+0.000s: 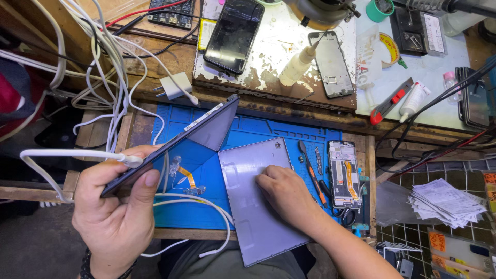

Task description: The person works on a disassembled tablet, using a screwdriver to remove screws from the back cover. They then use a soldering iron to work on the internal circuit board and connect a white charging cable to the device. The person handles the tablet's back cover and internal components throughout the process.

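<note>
Tablet body and back panel, on blue mat [268,129].
Left hand [116,206] clamped on tilted tablet [175,142], cable [72,154] attached; right hand [284,192], fingers apparently curled together, presses grey back panel [248,206], centre-near.

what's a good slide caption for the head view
Left hand lifts a cabled tablet screen; right hand presses its grey back cover.

The back cover [258,201] lies on the work mat [253,135], under the right hand [284,194]. To its left, the left hand [116,206] holds the tablet [175,142] tilted above the mat, with a cable [67,155] plugged in its near end. A screwdriver [311,173] lies right of the cover, and an opened phone [343,173] further right. Behind the mat, a metal plate [279,46] carries another phone [234,33].
</note>
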